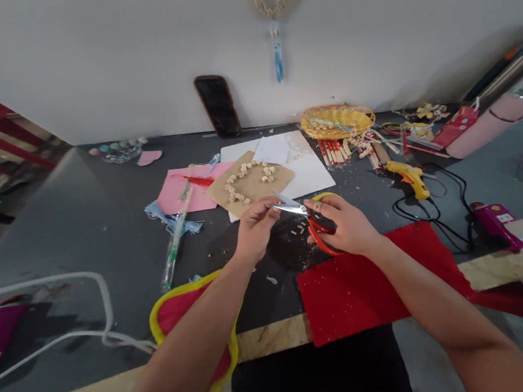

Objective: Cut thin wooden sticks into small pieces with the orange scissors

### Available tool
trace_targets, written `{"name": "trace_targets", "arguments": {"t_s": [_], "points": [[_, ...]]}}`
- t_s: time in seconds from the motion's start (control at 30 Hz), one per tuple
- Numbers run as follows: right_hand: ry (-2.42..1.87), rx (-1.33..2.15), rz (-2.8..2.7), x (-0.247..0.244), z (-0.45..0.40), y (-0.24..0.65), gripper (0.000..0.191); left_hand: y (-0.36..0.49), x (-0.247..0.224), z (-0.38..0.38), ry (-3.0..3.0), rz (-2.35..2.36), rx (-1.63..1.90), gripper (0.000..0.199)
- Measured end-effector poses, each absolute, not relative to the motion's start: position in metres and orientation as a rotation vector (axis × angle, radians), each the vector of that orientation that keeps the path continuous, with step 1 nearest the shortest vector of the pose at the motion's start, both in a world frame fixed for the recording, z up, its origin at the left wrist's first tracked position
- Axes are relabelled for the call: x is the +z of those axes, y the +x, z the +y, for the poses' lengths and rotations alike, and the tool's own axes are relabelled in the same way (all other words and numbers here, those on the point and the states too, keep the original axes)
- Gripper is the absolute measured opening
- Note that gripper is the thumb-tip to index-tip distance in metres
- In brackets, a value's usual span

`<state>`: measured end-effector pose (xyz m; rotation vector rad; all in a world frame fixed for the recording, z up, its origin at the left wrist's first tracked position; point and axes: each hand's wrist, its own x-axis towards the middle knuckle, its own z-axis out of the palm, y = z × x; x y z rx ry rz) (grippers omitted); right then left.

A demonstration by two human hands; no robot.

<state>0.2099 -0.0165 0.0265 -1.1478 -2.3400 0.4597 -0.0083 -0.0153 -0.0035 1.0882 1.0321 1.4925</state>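
Note:
In the head view, my right hand point(350, 224) is closed around the handles of a pair of red-handled scissors point(324, 234). Their metal blades stand apart and point left, to the fingertips of my left hand point(256, 226). Thumb and fingers of that hand are pinched together at the blades; whatever they grip is too small to make out. Just beyond, a ring of small pale pieces point(234, 192) lies on a brown paper sheet point(260, 187). Small pale cut bits point(299, 228) are scattered on the table below the scissors.
A red cloth point(345, 296) hangs over the front edge. Around lie pink paper point(168, 189), a blue tassel point(171, 220), a yellow basket point(337, 121), a yellow glue gun point(408, 177) with its cord and a pink bottle point(497, 124). A phone point(218, 106) leans on the wall.

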Motion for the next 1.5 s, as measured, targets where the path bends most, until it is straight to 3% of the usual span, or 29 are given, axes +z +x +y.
{"name": "trace_targets", "arguments": {"t_s": [0.33,0.73,1.33,1.5], "points": [[-1.120,0.497,-2.381,0.027,-0.016,0.211,0.068,-0.007,-0.007,-0.015,1.134,1.031,1.466,0.028],[-1.046,0.563,-2.389,0.027,-0.014,0.211,0.069,-0.005,0.000,-0.018,1.035,0.956,1.474,0.021],[-1.124,0.430,-2.438,0.021,-0.016,0.210,0.056,-0.008,-0.002,-0.019,1.119,1.056,1.430,0.020],[-1.176,0.366,-2.325,0.026,-0.016,0.213,0.061,-0.008,0.002,-0.018,1.024,1.048,1.463,0.020]]}}
